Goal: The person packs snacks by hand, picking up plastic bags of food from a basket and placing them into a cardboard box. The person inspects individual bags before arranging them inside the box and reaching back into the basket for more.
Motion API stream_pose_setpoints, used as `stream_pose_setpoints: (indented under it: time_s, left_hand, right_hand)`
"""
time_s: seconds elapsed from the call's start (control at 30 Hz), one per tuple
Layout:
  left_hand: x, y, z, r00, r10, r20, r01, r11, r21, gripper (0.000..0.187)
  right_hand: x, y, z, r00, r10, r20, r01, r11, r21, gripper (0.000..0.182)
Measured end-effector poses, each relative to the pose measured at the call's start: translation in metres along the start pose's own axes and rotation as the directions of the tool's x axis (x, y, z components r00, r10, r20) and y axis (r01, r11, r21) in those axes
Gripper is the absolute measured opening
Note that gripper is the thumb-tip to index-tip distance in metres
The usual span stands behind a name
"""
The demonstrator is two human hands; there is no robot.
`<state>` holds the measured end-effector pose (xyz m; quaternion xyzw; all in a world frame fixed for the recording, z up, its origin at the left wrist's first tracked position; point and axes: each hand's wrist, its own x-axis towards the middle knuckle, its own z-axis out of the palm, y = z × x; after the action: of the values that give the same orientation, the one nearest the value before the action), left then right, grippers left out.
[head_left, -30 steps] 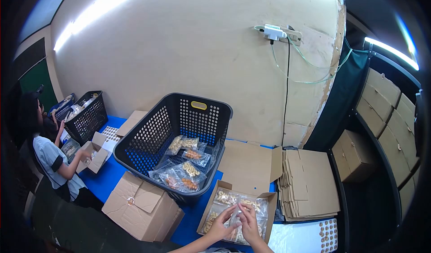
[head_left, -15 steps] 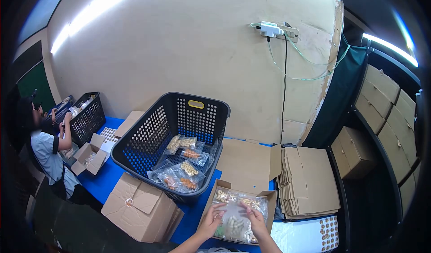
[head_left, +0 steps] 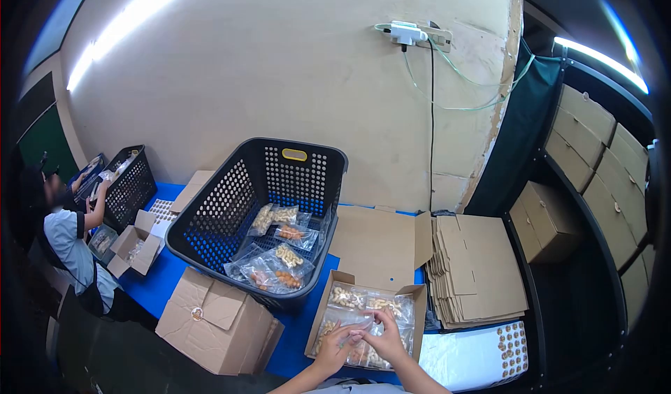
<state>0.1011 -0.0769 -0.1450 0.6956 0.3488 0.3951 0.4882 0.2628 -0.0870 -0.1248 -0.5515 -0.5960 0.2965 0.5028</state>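
Note:
An open cardboard box (head_left: pixel 416 303) lies on the blue table in front of me, filled with clear snack bags (head_left: pixel 351 299). My left hand (head_left: pixel 334 348) and my right hand (head_left: pixel 384 337) meet over the near half of the box, fingers pinched together on one clear snack bag (head_left: pixel 358 320). A black plastic basket (head_left: pixel 231 209) stands tilted just left of the box, with several more snack bags (head_left: pixel 277 268) inside.
A closed cardboard box (head_left: pixel 213 320) sits at the near left. A stack of flat cardboard (head_left: pixel 479 272) lies to the right, with a sticker sheet (head_left: pixel 514 348) below it. Another person (head_left: pixel 70 244) works at the far left beside a second black basket (head_left: pixel 129 184). Boxes fill shelves (head_left: pixel 594 156) on the right.
My hands lifted off the flat bag and drew together, pinching a bag above the box. The person at the left raised an arm toward the far basket.

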Motion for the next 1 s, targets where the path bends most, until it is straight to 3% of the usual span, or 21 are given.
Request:
stream_pose_setpoints:
  time_s: [0.03, 0.1, 0.23, 0.27, 0.33, 0.4, 0.43, 0.5, 0.53, 0.6, 0.63, 0.7, 0.73, 0.8, 0.93, 1.0]
  left_hand:
    - [0.001, -0.002, 0.001, 1.000, -0.002, 0.007, 0.002, 1.000, 0.001, 0.037]
    - [-0.001, -0.005, 0.001, 1.000, 0.000, 0.017, 0.000, 1.000, 0.021, 0.025]
    - [0.006, 0.009, -0.006, 0.997, 0.031, 0.075, -0.037, 0.996, 0.085, 0.023]
    - [0.008, 0.017, -0.007, 0.996, 0.069, 0.064, -0.076, 0.991, 0.113, 0.022]
    - [0.008, 0.018, -0.011, 0.992, 0.108, 0.060, -0.115, 0.984, 0.138, 0.020]
    - [0.006, 0.007, -0.018, 0.974, 0.037, 0.224, -0.059, 0.994, 0.092, 0.026]
    - [0.004, 0.000, -0.017, 0.973, 0.037, 0.227, -0.059, 0.994, 0.091, 0.026]
    - [0.001, -0.008, -0.013, 0.966, -0.056, 0.251, 0.100, 0.981, -0.168, 0.031]
    - [0.001, -0.008, -0.008, 0.965, -0.058, 0.254, 0.104, 0.980, -0.169, 0.031]
    - [0.000, -0.004, 0.007, 0.983, -0.098, 0.156, 0.142, 0.945, -0.295, 0.034]
    - [0.000, -0.010, 0.010, 0.982, -0.101, 0.159, 0.145, 0.944, -0.295, 0.034]
    - [0.004, -0.023, 0.014, 0.965, -0.192, 0.177, 0.244, 0.906, -0.346, 0.036]
    - [0.004, -0.024, 0.015, 0.965, -0.192, 0.179, 0.244, 0.906, -0.346, 0.036]
    - [0.006, -0.022, 0.016, 0.977, -0.195, 0.086, 0.213, 0.892, -0.398, 0.035]
    - [0.007, -0.028, 0.015, 0.966, -0.244, 0.089, 0.257, 0.860, -0.441, 0.039]
    - [0.007, -0.022, 0.017, 0.966, -0.249, 0.071, 0.255, 0.866, -0.430, 0.039]
  right_hand:
    - [0.002, 0.006, -0.004, 1.000, 0.005, -0.005, -0.005, 1.000, 0.002, 0.044]
    - [0.001, 0.016, -0.010, 0.990, 0.090, 0.111, -0.106, 0.983, 0.148, 0.024]
    - [0.003, 0.018, -0.021, 0.984, 0.088, 0.158, -0.123, 0.966, 0.227, 0.024]
    - [0.005, 0.017, -0.028, 0.987, 0.007, 0.158, -0.030, 0.990, 0.141, 0.019]
    - [0.003, 0.019, -0.033, 0.986, 0.007, 0.168, -0.033, 0.987, 0.155, 0.018]
    - [0.000, 0.021, -0.040, 0.975, -0.016, 0.221, -0.024, 0.984, 0.176, 0.013]
    - [-0.002, 0.019, -0.041, 0.976, -0.014, 0.219, -0.025, 0.984, 0.176, 0.013]
    - [-0.004, 0.015, -0.041, 0.951, 0.131, 0.280, -0.238, 0.888, 0.394, 0.016]
    - [-0.004, 0.017, -0.039, 0.951, 0.135, 0.278, -0.241, 0.887, 0.395, 0.016]
    - [-0.004, 0.022, -0.031, 0.963, 0.226, 0.149, -0.263, 0.657, 0.706, 0.023]
    - [-0.004, 0.021, -0.030, 0.962, 0.229, 0.148, -0.265, 0.656, 0.707, 0.023]
    - [-0.002, 0.015, -0.030, 0.941, 0.314, 0.129, -0.276, 0.489, 0.828, 0.032]
    - [-0.003, 0.014, -0.027, 0.941, 0.315, 0.127, -0.275, 0.489, 0.828, 0.032]
    - [-0.010, 0.014, -0.018, 0.963, 0.261, 0.073, -0.255, 0.785, 0.565, 0.038]
    - [-0.018, 0.026, -0.009, 0.933, 0.260, 0.250, -0.357, 0.764, 0.538, 0.047]
    - [-0.016, 0.025, -0.014, 0.932, 0.295, 0.208, -0.361, 0.755, 0.548, 0.046]
